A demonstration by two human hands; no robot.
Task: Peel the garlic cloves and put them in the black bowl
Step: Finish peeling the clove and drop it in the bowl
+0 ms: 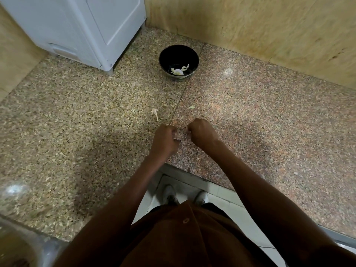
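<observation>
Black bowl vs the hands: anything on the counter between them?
Head view: two pale peel scraps lie on the granite counter between the black bowl and the hands, one ahead of the left hand, a smaller one ahead of the right hand.

No legible text anywhere

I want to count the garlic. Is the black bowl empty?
Not empty. The bowl stands upright with a few pale garlic pieces at its bottom.
</observation>
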